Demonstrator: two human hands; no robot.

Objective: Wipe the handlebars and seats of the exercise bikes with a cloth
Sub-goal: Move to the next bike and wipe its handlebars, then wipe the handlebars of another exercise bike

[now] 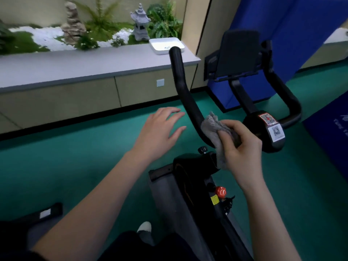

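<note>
Down low, dark trousers and a white-toed shoe (144, 226) sit over the green floor (75, 157). Just ahead is the grey-and-black exercise bike frame (175, 200), with its round red knob (220, 192) on the side. Up a touch, the right hand (241, 147) curls tight round a crumpled grey cloth (212, 129), clamping it onto the lower bend of the curved black handlebar (185, 91). The left hand (160, 132) hovers just beside that bar, fingers spread and relaxed, holding nothing, clear of the metal. Past the cloth comes the black centre hub (271, 129) with its QR-code stickers, then the dark rectangular console screen (238, 51). Further back, a white rectangular tray (160, 50) rests on the long grey ledge (75, 66). A small grey stone pagoda lantern (140, 23) stands among ferns, with blue padded mats (282, 34) on the right.
</note>
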